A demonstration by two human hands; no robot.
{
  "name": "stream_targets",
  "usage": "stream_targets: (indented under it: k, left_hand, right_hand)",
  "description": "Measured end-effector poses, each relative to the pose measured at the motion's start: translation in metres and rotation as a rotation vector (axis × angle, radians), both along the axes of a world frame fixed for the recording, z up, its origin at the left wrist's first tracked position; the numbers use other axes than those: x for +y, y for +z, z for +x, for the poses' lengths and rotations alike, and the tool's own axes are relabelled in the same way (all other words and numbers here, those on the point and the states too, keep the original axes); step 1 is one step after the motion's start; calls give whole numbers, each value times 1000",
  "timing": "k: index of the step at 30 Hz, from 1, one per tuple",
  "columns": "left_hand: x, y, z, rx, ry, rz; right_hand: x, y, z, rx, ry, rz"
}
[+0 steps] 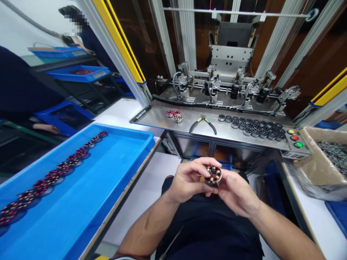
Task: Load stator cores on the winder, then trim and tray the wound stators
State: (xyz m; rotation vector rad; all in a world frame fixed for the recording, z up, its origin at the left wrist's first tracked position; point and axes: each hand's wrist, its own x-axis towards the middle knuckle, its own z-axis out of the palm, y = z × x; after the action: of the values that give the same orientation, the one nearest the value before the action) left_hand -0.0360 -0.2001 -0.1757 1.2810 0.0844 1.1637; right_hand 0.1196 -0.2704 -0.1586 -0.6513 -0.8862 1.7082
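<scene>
Between my hands, above my lap, is a motor stator [213, 176], a dark ring with copper windings facing up. My left hand [187, 178] grips its left side, thumb below and fingers over the upper rim. My right hand [235, 189] has its fingers closed at the ring's lower right side; the fingertips underneath are partly hidden. Ahead on the metal shelf [187, 126] lie wire cutters [202, 124] with black and yellow handles, jaws pointing away. To their left sit a few wound stators [177, 118], some with red parts. Rows of dark unwound stator cores [255, 126] stand at the right.
A blue tray [108, 173] at left holds a long line of wound stators [54, 177]. Behind the shelf is a winding machine [214, 86] between yellow guards. A button box [295, 139] and a plastic-lined carton [311, 169] of cores stand at right. Other people work at far left.
</scene>
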Motion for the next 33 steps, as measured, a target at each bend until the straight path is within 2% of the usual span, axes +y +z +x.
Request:
stream_targets:
  k: [3, 5, 7, 9, 11, 14, 18, 22, 24, 27, 33]
  left_hand:
    - [1, -1, -3, 59, 54, 119]
    - [-1, -2, -7, 90, 206, 114]
    - [-7, -1, -12, 184, 335, 44]
    - [-15, 2, -15, 319, 341, -27]
    - [-23, 6, -16, 417, 297, -48]
    - [-29, 11, -13, 481, 278, -17]
    - [-26, 11, -10, 504, 309, 45]
    - [-26, 7, -11, 491, 348, 103]
    - [-28, 6, -12, 492, 344, 91]
    - [-31, 4, -10, 470, 305, 24]
    - [-35, 1, 1, 196, 117, -227]
  right_hand:
    - [-1, -4, -1, 7, 7, 35]
    - [-1, -8, 2, -97, -125, 163]
    - [-2, -10, 8, -319, -344, 408]
    - [-2, -12, 14, -601, -578, 705]
    - [-2, -12, 18, -850, -746, 950]
    - [-2, -13, 19, -1061, -845, 1118]
    - [-3, -11, 21, -1103, -806, 1132]
    - [-6, -9, 29, -998, -628, 1025]
    - [-7, -7, 31, -937, -606, 973]
    - [-6, -3, 29, -869, -634, 954]
    - [-8, 8, 19, -824, -707, 880]
